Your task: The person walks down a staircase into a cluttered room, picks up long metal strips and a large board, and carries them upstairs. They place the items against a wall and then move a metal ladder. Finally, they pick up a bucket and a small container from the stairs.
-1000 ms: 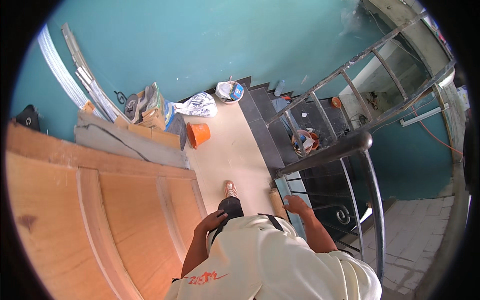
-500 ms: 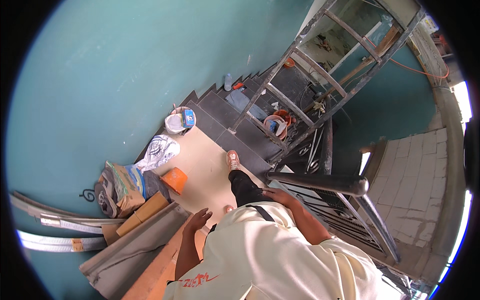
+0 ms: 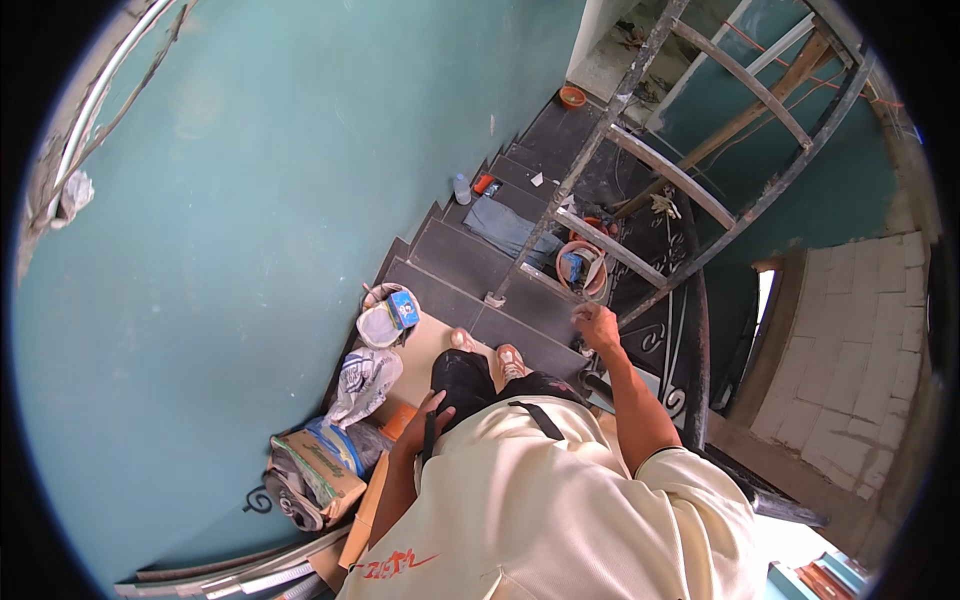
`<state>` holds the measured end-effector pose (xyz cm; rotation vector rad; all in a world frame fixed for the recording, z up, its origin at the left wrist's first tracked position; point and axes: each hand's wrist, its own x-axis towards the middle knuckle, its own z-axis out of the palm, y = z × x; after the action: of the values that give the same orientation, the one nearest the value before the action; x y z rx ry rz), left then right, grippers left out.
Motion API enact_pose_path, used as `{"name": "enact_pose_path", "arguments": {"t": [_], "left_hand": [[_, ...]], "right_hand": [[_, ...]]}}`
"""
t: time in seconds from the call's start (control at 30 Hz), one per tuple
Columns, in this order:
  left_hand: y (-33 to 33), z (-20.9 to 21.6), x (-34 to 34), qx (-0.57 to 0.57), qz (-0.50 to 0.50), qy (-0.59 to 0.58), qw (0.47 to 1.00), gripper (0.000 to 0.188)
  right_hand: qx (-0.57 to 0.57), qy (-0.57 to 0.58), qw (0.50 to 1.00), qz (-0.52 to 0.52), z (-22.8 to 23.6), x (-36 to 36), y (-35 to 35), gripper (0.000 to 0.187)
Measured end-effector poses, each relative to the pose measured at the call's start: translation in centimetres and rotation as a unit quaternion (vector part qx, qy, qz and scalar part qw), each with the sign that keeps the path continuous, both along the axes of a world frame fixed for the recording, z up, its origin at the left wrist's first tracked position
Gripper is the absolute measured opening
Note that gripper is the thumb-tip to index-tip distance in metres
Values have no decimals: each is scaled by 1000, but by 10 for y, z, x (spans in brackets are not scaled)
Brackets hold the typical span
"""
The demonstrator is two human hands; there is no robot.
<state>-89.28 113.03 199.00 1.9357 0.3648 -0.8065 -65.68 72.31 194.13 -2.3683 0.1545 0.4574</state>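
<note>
My right hand (image 3: pixel 597 327) is stretched forward beside the lower end of a paint-stained ladder (image 3: pixel 685 178). Its fingers are loosely bent, and I see nothing held in them. Just beyond it, on the stairs, stands an orange bucket (image 3: pixel 566 250) with a blue item and tools inside. My left hand (image 3: pixel 424 422) hangs beside my left thigh, fingers apart and holding nothing. Both my shoes (image 3: pixel 510 357) point toward the dark steps (image 3: pixel 440 255).
Left of my feet stand a bucket with a blue box (image 3: pixel 403 309), a white sack (image 3: pixel 365 385) and a brown bag (image 3: pixel 325 470). Grey cloth (image 3: pixel 505 228) and a plastic bottle (image 3: pixel 461 189) are on the stairs. A dark handrail (image 3: pixel 694 330) runs along the right.
I have stepped forward, closer to the stairs and ladder, bringing my feet side by side. My right hand has left my thigh and reached out toward the ladder. My left hand has moved beside my thigh.
</note>
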Motion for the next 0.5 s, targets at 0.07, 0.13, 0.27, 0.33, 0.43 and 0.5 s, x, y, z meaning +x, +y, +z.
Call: {"name": "enact_pose_path", "arguments": {"t": [0.07,0.13,0.27,0.33,0.43,0.5], "left_hand": [[21,-21,27,16,-39,2,999,73],[51,-46,60,-44,-48,-50,997,74],[115,-44,166,-74,-39,6,996,68],[143,-48,201,-39,-89,33,995,65],[180,-59,233,-105,-152,69,980,71],[212,-91,246,-96,-239,60,964,77]], "right_hand": [[-4,9,999,-36,15,27,15,29],[-17,21,998,-62,10,48,21,27],[-67,25,986,-153,3,68,52,24],[-79,29,982,-168,5,71,66,26],[-53,67,983,-163,6,76,96,33],[-37,58,986,-149,8,80,118,29]]}}
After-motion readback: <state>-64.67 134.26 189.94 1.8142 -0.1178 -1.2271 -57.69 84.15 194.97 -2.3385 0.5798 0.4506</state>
